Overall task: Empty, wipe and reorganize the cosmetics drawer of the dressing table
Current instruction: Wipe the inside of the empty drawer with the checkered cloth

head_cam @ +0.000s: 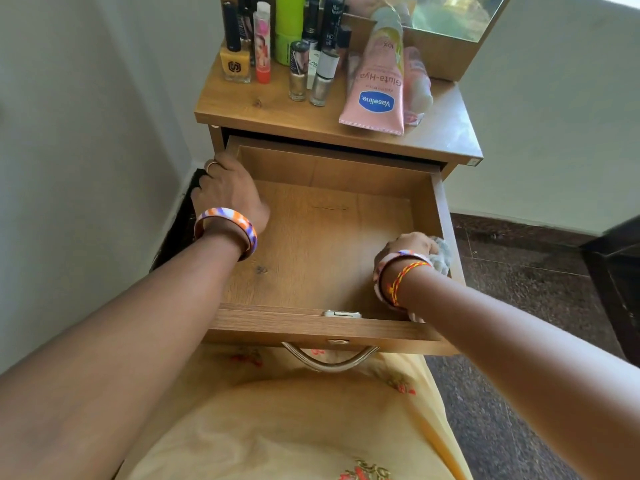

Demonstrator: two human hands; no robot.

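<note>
Single head-worn wide-angle view, aimed forward and steeply down from above the person's torso. The open drawer (322, 244) is seen from over its front edge, close, filling the frame centre; both forearms are seen entering from the bottom corners. The dressing table top (277, 109) is placed in the upper part, farther off, with a mirror (457, 15) cut by the top edge. Wall is seen on the left, floor on the right. Straight edges are bent near the borders. No second view is given.
</note>
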